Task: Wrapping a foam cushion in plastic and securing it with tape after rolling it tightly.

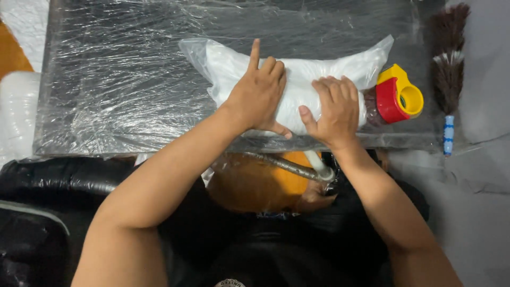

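Two hands press on one white bag [297, 85], a filled plastic pack lying near the table's [122, 95] front edge, right of centre. Left hand [258, 95]: palm flat on the pack, fingers spread, index raised, clasping nothing. Right hand [334, 111]: fingers curled over the pack's right end, pressing rather than gripping. Even downward pressure would keep it from sliding on the slick film. Tape dispenser [398, 95], red and yellow, touches the bag's right end. Brush [449, 74] lies at the right edge. Open room: table's left half.
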